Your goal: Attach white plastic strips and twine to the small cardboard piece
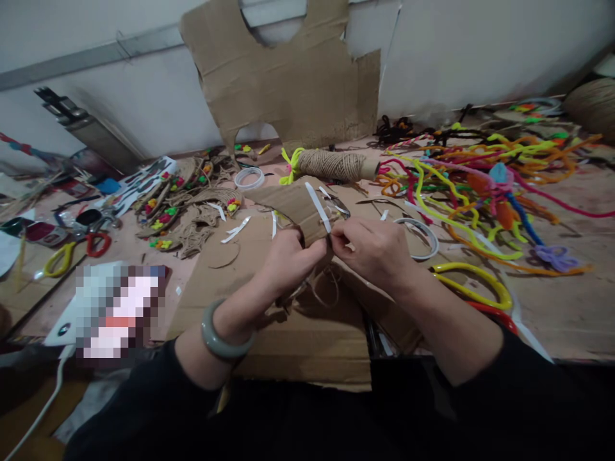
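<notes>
A cut piece of brown cardboard (283, 202) is held up over the middle of the table, with a white strip of tape (317, 206) across it. My left hand (291, 262) is closed around its lower edge, thumb on top. My right hand (372, 250) pinches at the tape's near end, fingertips almost touching the left thumb. Thin brown twine (331, 291) hangs in a loop beneath the hands. Larger cardboard sheets (298, 355) lie below them. What the left fingers grip underneath is partly hidden.
A twine roll (331, 164) and a tape roll (249, 178) lie behind. Another tape roll (420, 238) and yellow-handled scissors (473, 282) are at right, near colourful pipe cleaners (456, 192). At left are a phone (122, 314), a power bank (81, 304) and twine-wrapped ornaments (196, 224). Cut cardboard (288, 83) leans on the wall.
</notes>
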`<state>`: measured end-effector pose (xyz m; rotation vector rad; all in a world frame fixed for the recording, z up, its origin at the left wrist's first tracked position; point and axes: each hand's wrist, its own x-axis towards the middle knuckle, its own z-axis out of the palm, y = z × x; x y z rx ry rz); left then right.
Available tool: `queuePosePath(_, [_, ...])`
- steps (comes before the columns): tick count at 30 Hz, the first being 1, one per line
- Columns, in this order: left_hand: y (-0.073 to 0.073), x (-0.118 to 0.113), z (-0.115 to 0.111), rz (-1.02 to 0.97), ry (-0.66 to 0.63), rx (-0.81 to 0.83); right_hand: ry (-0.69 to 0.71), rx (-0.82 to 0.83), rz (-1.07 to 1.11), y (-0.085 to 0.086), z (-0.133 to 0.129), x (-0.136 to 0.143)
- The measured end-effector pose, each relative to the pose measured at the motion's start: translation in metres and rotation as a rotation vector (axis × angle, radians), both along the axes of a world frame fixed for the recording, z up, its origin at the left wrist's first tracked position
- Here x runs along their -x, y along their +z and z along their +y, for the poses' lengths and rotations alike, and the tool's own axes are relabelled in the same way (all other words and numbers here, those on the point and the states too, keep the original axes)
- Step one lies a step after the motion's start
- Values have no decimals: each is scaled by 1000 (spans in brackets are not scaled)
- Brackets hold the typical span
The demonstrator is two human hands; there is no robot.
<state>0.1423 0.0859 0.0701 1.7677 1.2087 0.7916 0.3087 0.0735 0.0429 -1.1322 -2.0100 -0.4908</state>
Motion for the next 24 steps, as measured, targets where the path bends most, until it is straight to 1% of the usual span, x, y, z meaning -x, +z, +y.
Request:
queuePosePath(3, [0,0,0,-5,8,17,11,36,43,-1,0,0])
queuePosePath(5, [1,0,0,-16,11,32,30,89,87,-1,1,0])
queuePosePath(11, [0,2,1,-34,16,86,68,343,254,-1,5,-1])
queuePosePath(14, [-2,3,2,-39,16,102,89,450,330,3,7,-2])
queuePosePath(18, [-2,3,2,-73,4,118,161,567,419,10,7,-3])
queuePosePath(24, [3,1,-1,-147,-36,155,254,712,572,17,5,-3])
